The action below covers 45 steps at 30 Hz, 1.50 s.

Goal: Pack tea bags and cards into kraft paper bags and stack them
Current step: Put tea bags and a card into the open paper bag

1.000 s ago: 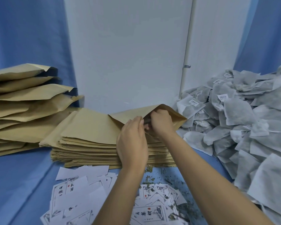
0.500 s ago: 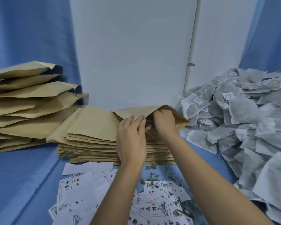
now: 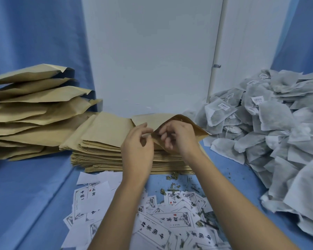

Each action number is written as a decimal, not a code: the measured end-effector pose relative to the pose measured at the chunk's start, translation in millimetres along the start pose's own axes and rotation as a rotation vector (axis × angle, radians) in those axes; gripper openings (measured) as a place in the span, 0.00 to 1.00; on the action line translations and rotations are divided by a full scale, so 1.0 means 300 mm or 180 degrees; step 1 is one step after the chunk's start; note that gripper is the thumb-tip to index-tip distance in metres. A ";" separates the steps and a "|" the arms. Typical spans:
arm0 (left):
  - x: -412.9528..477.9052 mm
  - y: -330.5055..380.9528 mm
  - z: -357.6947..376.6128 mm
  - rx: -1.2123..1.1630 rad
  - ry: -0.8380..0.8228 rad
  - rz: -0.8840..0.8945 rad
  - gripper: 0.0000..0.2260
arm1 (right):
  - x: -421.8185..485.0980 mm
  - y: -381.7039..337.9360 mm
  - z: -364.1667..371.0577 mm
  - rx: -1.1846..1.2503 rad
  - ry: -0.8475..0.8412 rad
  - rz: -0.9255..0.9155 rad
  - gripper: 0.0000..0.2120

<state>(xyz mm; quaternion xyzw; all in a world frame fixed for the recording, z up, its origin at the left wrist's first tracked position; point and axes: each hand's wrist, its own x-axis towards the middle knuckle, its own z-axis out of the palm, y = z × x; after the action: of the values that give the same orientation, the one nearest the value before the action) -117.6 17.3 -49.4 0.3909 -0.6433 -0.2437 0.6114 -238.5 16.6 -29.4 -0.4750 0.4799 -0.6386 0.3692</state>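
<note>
Pinching the lifted mouth of the top flat brown kraft paper bag [image 3: 199, 129], the right hand [image 3: 179, 138] curls round its edge above the stack of empty kraft bags [image 3: 105, 150]. The left hand [image 3: 137, 147] hovers just beside it, fingers loosely bent and gripping nothing. White printed cards [image 3: 90, 197] lie nearer the person, and grey mesh tea bags [image 3: 271, 120] are heaped at right.

White wall [image 3: 152, 51] between blue cloth [image 3: 34, 33].
</note>
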 end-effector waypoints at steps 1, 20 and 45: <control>0.000 -0.008 -0.007 0.0066 0.0044 0.0014 0.09 | -0.016 -0.003 -0.003 -0.0032 -0.0294 -0.0015 0.15; 0.006 -0.051 -0.044 -0.0216 0.0091 -0.0691 0.05 | -0.153 0.055 0.043 -0.3926 -0.2570 0.1137 0.22; -0.004 -0.077 -0.025 -0.0260 0.0210 -0.0726 0.09 | -0.113 -0.079 -0.077 -0.1748 -0.0285 -0.0110 0.08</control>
<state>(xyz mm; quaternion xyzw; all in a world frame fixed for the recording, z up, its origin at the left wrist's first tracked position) -105.5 6.2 -67.5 0.4442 -0.5638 -0.3247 0.6159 -251.6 60.2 -17.3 -0.5931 0.6101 -0.4691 0.2366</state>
